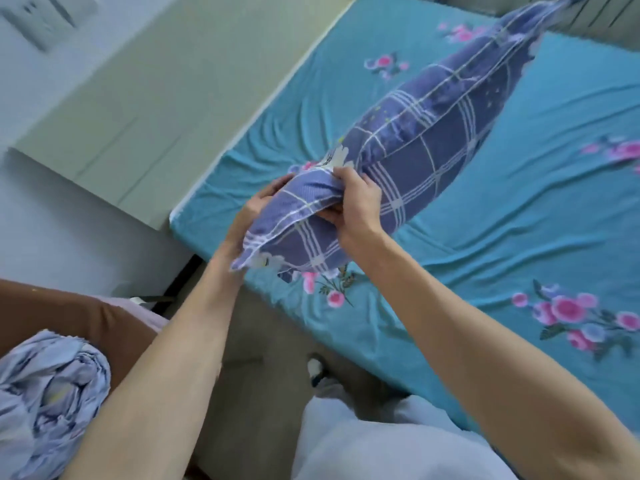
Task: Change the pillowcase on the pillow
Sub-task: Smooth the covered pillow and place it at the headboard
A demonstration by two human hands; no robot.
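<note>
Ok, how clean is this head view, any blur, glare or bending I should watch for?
Head view: even soft daylight, no glare or hard shadows; the far end of the pillow and the wall switch plate are smeared by motion blur; the right hand and left hand gripping the pillowcase are fairly sharp; wide-angle lens bends the bed edge.

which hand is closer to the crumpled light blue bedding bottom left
Left. The left hand grips the near end of the pillow on the side toward the crumpled bedding; the right hand grips the same end, farther over the bed.
</note>
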